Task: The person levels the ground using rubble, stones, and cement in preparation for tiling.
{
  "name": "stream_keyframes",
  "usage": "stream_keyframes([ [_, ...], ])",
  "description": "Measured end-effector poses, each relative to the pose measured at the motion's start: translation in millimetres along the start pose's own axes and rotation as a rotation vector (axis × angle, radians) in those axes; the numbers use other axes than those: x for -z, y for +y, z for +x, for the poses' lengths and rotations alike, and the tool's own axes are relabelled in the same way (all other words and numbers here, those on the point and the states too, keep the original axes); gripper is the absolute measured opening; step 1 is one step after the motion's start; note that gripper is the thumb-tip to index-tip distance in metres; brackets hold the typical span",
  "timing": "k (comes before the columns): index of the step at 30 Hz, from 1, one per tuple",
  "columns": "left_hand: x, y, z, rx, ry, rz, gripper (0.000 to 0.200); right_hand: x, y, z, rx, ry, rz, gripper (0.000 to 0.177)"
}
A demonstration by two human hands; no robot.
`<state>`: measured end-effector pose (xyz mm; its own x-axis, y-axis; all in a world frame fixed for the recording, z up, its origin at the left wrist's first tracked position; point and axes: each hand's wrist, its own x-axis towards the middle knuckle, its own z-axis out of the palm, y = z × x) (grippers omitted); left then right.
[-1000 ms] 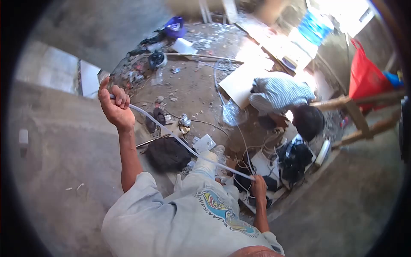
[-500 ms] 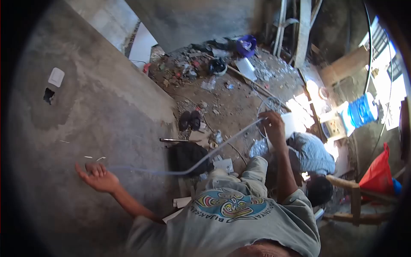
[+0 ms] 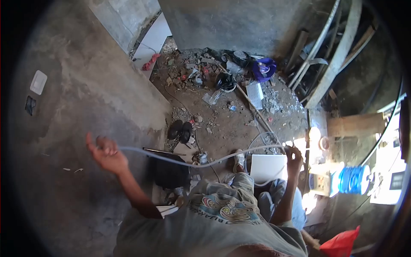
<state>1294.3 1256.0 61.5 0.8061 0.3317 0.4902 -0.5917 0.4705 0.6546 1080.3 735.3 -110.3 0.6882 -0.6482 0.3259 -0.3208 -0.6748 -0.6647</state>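
A thin translucent hose (image 3: 188, 164) hangs in a slack, wavy line between my two hands. At the left, beside the bare wall, my left hand (image 3: 108, 156) has its fingers curled at one end of the hose while the index finger points up. Farther right, my right hand (image 3: 294, 160) pinches the hose between thumb and fingers. Beyond that hand, a loop of hose hangs down past a white flat panel (image 3: 267, 166). The exact grip of my left fingers is partly hidden.
A crouching person (image 3: 278, 195) is partly hidden behind my right arm. Black shoes (image 3: 180, 130), a black bag (image 3: 169, 173) and rubble lie on the floor. A blue water jug (image 3: 351, 180) stands right, near a red bag (image 3: 341, 244). Long boards (image 3: 338, 55) lean behind.
My left hand has risen, and my right hand has lowered and shifted right. The hose now runs flatter and wavier. The whole view has turned, with the crouching person lower in it.
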Motion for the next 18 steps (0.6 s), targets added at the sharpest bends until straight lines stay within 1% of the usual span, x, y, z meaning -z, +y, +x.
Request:
stream_keyframes([
  [1,-25.9,-25.8,5.1,0.024,-0.004,0.015,0.046,-0.2,15.5,11.2,0.000,-0.196,0.006,0.012],
  [2,-55.6,-51.9,11.1,0.053,-0.019,0.032,0.047,-5.3,5.6,19.4,-0.185,-0.264,0.143,0.012],
  [3,-73.9,-70.3,14.1,0.092,-0.017,0.049,0.048,-15.9,8.3,28.4,-0.201,-0.418,0.028,0.013],
  [4,-84.0,-76.9,18.2,0.071,0.001,0.128,0.047,-25.8,16.0,38.3,-0.203,-0.579,-0.103,0.014],
  [6,-104.3,-86.6,30.9,0.006,0.043,0.267,0.047,-65.5,40.6,52.9,0.163,-0.541,0.034,0.018],
  [7,-103.3,-89.1,37.1,-0.004,0.099,0.257,0.046,-71.7,11.7,80.7,0.054,-0.678,0.065,0.021],
  [8,-97.7,-86.6,43.4,-0.022,0.145,0.247,0.046,-80.2,-17.8,110.6,0.094,-0.775,-0.080,0.023],
  [10,-88.2,-84.7,54.9,-0.055,0.200,0.277,0.045,-122.2,-47.4,161.7,0.120,-0.756,0.030,0.025],
  [12,-73.2,-87.7,61.9,-0.082,0.228,0.355,0.046,-173.8,-79.8,214.8,0.171,-0.801,0.146,0.024],
  [13,-68.0,-94.5,68.2,-0.097,0.237,0.370,0.046,-200.1,-104.1,237.9,0.282,-0.786,0.179,0.025],
  [15,-62.4,-114.8,76.6,-0.115,0.265,0.402,0.047,-252.5,-162.9,281.7,0.415,-0.824,0.184,0.024],
  [18,-61.9,-163.4,110.3,-0.214,0.314,0.541,0.044,-323.6,-264.0,331.1,0.659,-0.656,0.421,0.021],
])
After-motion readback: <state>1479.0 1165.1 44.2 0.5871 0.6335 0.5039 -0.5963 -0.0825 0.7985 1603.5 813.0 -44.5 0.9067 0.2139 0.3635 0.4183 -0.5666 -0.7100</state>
